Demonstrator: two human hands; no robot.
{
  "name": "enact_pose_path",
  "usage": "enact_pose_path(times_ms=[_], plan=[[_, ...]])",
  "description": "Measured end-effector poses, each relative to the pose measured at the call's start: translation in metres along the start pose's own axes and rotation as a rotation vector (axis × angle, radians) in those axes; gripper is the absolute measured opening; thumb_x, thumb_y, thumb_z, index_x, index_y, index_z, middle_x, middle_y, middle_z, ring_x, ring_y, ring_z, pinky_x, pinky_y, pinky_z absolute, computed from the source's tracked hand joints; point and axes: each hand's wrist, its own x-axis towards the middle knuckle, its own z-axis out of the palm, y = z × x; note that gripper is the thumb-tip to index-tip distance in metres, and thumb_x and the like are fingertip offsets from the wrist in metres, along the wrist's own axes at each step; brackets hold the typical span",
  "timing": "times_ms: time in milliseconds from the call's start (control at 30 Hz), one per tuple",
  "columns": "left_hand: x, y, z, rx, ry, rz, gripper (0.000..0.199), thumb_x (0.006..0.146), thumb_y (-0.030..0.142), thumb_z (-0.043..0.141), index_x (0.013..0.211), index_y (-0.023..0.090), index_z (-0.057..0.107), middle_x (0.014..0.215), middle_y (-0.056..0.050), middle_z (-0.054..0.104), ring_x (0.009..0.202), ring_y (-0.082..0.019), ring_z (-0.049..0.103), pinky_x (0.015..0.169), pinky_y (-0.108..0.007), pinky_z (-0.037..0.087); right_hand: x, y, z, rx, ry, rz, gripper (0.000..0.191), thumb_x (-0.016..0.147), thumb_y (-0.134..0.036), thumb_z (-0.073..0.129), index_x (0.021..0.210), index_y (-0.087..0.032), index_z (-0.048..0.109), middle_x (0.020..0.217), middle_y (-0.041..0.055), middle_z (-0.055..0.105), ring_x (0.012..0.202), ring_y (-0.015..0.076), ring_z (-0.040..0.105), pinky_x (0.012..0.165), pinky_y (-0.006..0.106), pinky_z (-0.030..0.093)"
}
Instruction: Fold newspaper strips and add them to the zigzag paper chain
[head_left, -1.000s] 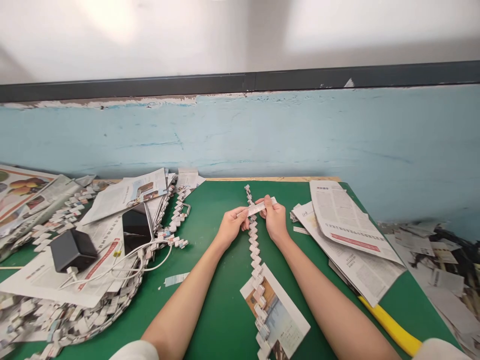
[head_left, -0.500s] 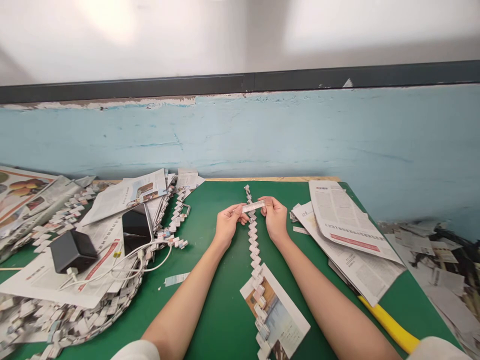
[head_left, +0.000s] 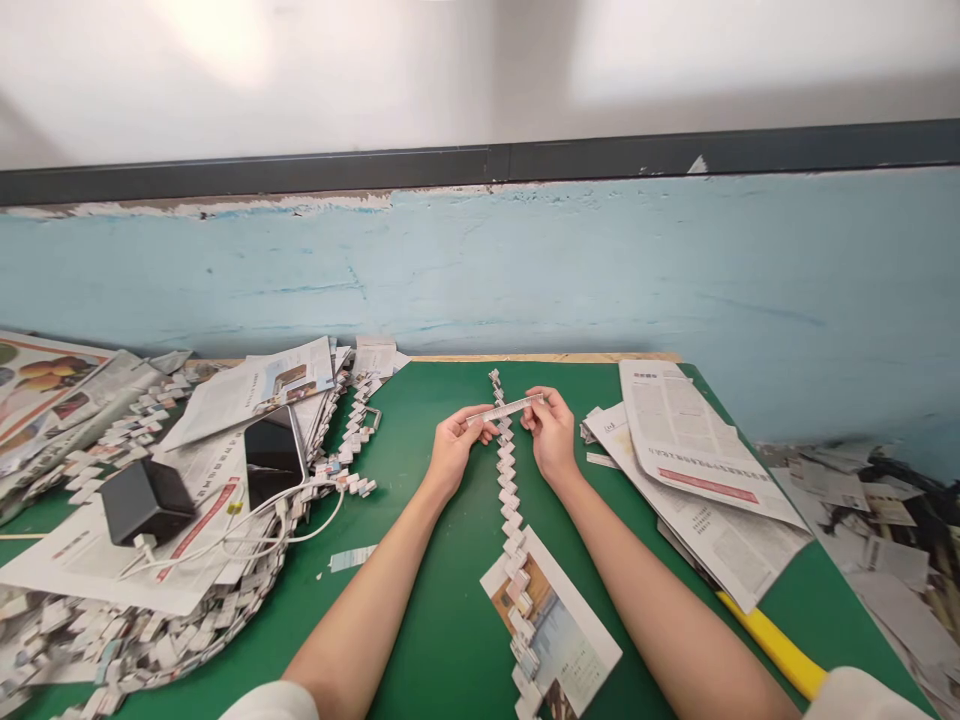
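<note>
A narrow printed paper strip [head_left: 507,409] is stretched between my two hands, slightly higher at its right end. My left hand [head_left: 455,445] pinches the left end, and my right hand [head_left: 550,432] pinches the right end. Beneath the strip, a zigzag chain of folded paper [head_left: 508,485] runs down the green table [head_left: 427,620] between my forearms. The chain's lower part lies across a printed picture sheet [head_left: 577,640].
At left, a black box [head_left: 146,502], a phone [head_left: 275,455] and a white cable [head_left: 322,527] lie among newspapers and folded paper chains. Newspapers [head_left: 705,460] and a yellow object [head_left: 772,643] are at right. A blue wall [head_left: 480,270] stands behind the table.
My right hand's fingers have shifted slightly up and outward along the strip, and a longer stretch of it shows between my hands. My left hand has barely moved.
</note>
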Motion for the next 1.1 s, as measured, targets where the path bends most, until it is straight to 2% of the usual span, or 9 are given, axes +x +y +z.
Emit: enact_pose_path(times_ms=[167,233,567,733,967,1033,1100], plan=[[-0.0012,0.0013,0.0014,0.023,0.008,0.011,0.027,0.085,0.036,0.073,0.1,0.013,0.077,0.083,-0.009,0.077,0.074,-0.016,0.065,0.076,-0.03,0.052,-0.0009,-0.0028,0.0014,-0.014,0.019,0.007,0.009,0.083,-0.031,0.062,0.083,-0.023,0.059,0.06,-0.005,0.047,0.053,0.0122,0.04,0.055,0.027,0.035],[-0.002,0.0024,0.0024,0.041,0.0,0.022,0.027,0.086,0.037,0.073,0.099,0.013,0.076,0.083,-0.009,0.078,0.073,-0.016,0.065,0.076,-0.03,0.052,-0.0008,-0.0029,0.0015,-0.012,0.028,0.008,0.007,0.081,-0.029,0.062,0.08,-0.022,0.059,0.06,-0.0049,0.046,0.053,0.0121,0.04,0.055,0.028,0.034],[-0.0061,0.0087,0.0088,0.113,-0.044,0.03,0.048,0.089,0.044,0.072,0.128,0.017,0.063,0.082,-0.005,0.077,0.07,-0.016,0.064,0.074,-0.03,0.051,0.0013,-0.0036,0.0004,0.035,0.074,0.025,0.007,0.075,-0.028,0.061,0.076,-0.022,0.059,0.058,-0.0046,0.044,0.052,0.0117,0.035,0.053,0.028,0.031],[-0.0043,0.0068,0.0083,0.102,-0.045,0.035,0.035,0.087,0.043,0.073,0.109,0.016,0.066,0.079,-0.005,0.075,0.066,-0.014,0.061,0.071,-0.029,0.05,0.0019,-0.0019,-0.0003,0.021,0.06,0.017,0.011,0.079,-0.031,0.061,0.075,-0.022,0.056,0.058,-0.0048,0.043,0.051,0.0117,0.036,0.053,0.028,0.032],[-0.0025,0.0041,0.0086,0.093,-0.001,0.052,0.021,0.086,0.037,0.069,0.089,0.017,0.064,0.077,-0.005,0.074,0.063,-0.012,0.059,0.066,-0.027,0.049,0.0008,-0.0015,-0.0011,0.058,0.062,0.007,0.01,0.078,-0.025,0.06,0.069,-0.021,0.058,0.057,-0.0036,0.044,0.051,0.0116,0.036,0.051,0.027,0.031],[-0.0032,0.0049,0.009,0.087,-0.004,0.049,0.023,0.086,0.035,0.069,0.099,0.017,0.065,0.078,-0.004,0.074,0.063,-0.012,0.059,0.067,-0.027,0.049,0.0007,-0.0005,-0.0018,0.062,0.056,0.006,0.01,0.078,-0.024,0.06,0.069,-0.021,0.058,0.056,-0.0038,0.044,0.051,0.0114,0.036,0.052,0.027,0.031],[-0.0041,0.0059,0.0098,0.075,-0.003,0.047,0.039,0.086,0.033,0.069,0.121,0.017,0.063,0.079,-0.003,0.075,0.063,-0.013,0.06,0.067,-0.027,0.05,0.0006,0.001,-0.0026,0.05,0.051,0.005,0.01,0.079,-0.024,0.059,0.069,-0.021,0.059,0.056,-0.0037,0.044,0.051,0.0114,0.036,0.052,0.027,0.03]])
